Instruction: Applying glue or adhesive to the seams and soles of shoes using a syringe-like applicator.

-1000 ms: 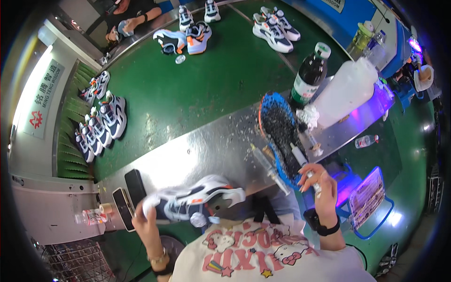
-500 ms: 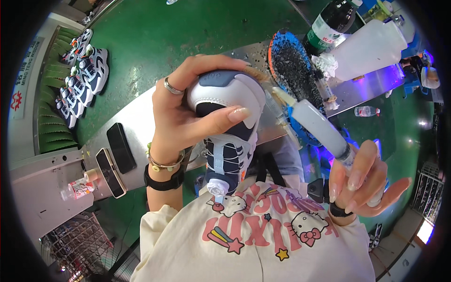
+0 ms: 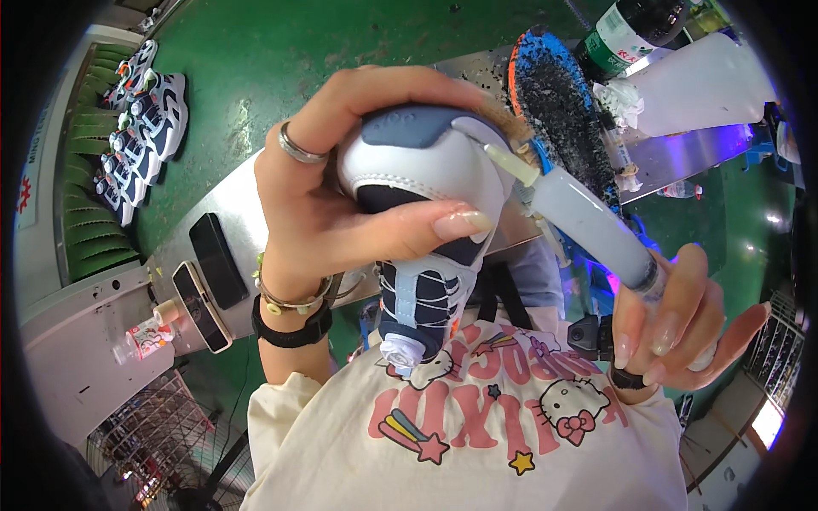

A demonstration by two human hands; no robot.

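Observation:
A white and navy sneaker [image 3: 417, 166] is gripped in my left hand [image 3: 328, 200], toe upward, fingers over the far side and thumb across the front. A crumpled white piece [image 3: 400, 351] sits at its collar. My right hand [image 3: 669, 328] is closed around the plunger end of a large syringe [image 3: 588, 226] filled with whitish fluid. The syringe's pale tip [image 3: 509, 163] is at the right edge of the toe, touching or very near it. My left fingertips are hidden behind the shoe.
A blue-edged sole-shaped piece [image 3: 558, 111] covered in black crumbs lies beyond the syringe. Beside it stand a dark bottle [image 3: 626, 38] and a translucent jug [image 3: 694, 85]. Two phones [image 3: 217, 260] rest on the metal bench. Several sneakers [image 3: 141, 145] sit on the green rack at left.
The syringe tip has come up against the right side of the shoe's toe from slightly apart. The shoe and my left hand appear larger and nearer; the view has shifted a little.

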